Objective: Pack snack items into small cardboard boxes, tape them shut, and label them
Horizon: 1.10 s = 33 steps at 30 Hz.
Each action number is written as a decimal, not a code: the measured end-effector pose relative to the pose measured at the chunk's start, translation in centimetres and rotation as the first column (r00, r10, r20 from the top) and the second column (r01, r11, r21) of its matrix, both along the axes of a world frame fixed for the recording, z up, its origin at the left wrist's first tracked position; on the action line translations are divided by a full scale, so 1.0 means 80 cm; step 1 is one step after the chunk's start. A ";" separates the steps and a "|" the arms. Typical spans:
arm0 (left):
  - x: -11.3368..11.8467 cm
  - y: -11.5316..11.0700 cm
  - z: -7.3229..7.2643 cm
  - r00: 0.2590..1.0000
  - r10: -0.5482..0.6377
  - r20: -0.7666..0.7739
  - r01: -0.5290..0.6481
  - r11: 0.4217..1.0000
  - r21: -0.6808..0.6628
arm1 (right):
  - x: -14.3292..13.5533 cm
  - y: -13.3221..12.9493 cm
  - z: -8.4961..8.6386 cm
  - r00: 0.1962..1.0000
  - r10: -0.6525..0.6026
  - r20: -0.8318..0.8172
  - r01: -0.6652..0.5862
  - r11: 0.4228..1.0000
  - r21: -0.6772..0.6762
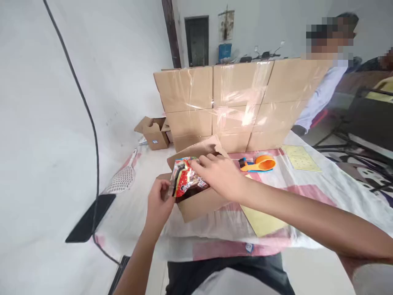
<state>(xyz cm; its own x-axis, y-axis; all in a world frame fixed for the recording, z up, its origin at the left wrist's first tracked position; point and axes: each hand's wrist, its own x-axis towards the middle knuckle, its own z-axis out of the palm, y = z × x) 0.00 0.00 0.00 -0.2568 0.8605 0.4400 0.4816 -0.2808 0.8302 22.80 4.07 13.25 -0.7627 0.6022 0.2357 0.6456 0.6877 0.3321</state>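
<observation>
An open cardboard box [196, 212] sits on the cloth-covered table with its flaps raised. A shiny red, black and clear plastic food packet [183, 180] lies tilted across the box's opening. At the packet's left edge, my left hand [159, 205] is closed, thumb and fingers pinching the plastic. My right hand [219, 174] comes over from the right, its thumb on the packet's upper part and its curled fingers reaching over the box. The tips of those fingers are partly hidden. Much of the box's inside is covered by the packet and the right hand.
Behind the box stands a wall of taped cartons [236, 92]. An orange scoop [265, 164] lies to the right, near yellow sheets [301, 157]. Leftward are a white slotted spoon [123, 178], a small open carton [155, 135] and a hanging cable [92, 123]. A person [325, 82] is beyond.
</observation>
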 end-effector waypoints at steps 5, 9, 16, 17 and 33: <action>0.022 0.011 0.006 1.000 0.022 0.005 -0.022 0.999 0.031 | -0.024 0.009 -0.020 0.987 -0.082 0.137 0.092 0.993 -0.070; 0.023 0.019 0.010 0.999 0.029 0.040 -0.030 0.999 0.032 | -0.025 0.030 -0.013 0.974 -0.059 0.218 0.083 0.991 -0.102; 0.011 0.018 0.003 0.992 0.020 0.124 -0.018 1.000 -0.017 | 0.038 0.046 0.037 0.911 0.293 -0.291 -0.308 0.951 -0.008; 0.011 0.018 0.003 0.991 0.021 0.131 -0.018 1.000 -0.021 | 0.044 0.045 0.042 0.863 0.319 -0.393 -0.329 0.943 0.043; 0.028 0.020 0.018 0.974 -0.002 0.225 0.000 1.000 0.008 | 0.056 0.009 0.071 0.752 0.401 -0.524 -0.085 0.846 0.526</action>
